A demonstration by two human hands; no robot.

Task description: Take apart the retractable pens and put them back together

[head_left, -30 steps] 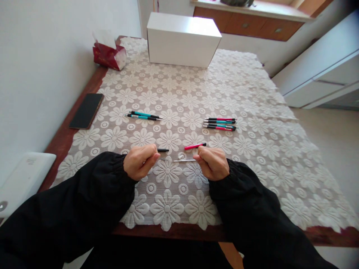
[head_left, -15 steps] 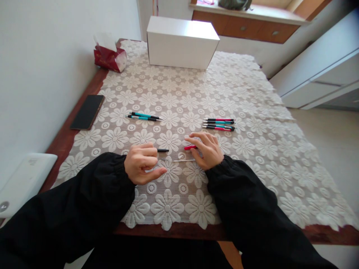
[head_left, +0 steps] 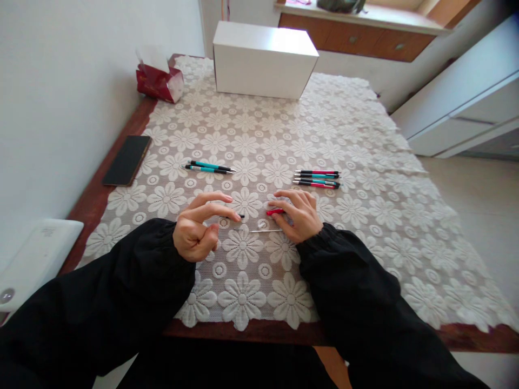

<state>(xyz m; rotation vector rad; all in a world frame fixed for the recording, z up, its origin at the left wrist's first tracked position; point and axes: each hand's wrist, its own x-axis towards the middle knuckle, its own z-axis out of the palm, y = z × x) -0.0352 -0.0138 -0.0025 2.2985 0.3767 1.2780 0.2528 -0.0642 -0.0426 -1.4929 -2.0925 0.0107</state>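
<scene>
My left hand (head_left: 199,224) is over the cloth with index and middle fingers stretched out and the others curled. Its fingertips lie over a black pen part (head_left: 242,216), mostly hidden; whether they touch it I cannot tell. My right hand (head_left: 298,215) rests palm down, fingers apart and bent. A red pen barrel (head_left: 274,212) lies under its index finger and against the thumb, its far end covered by the hand. A thin pale rod like a pen refill (head_left: 264,231) reaches left from beneath the right hand. Two teal and black pens (head_left: 208,167) lie beyond my left hand.
Several red or teal pens (head_left: 317,179) lie in a stack beyond my right hand. A white box (head_left: 263,67) stands at the back of the lace-covered table (head_left: 243,300). A tissue pack (head_left: 158,84), a dark phone (head_left: 126,160) and a white device (head_left: 38,259) are at left.
My left hand has uncurled its index and middle fingers forward over the black pen part and drawn its thumb in. My right hand stays in place by the red barrel.
</scene>
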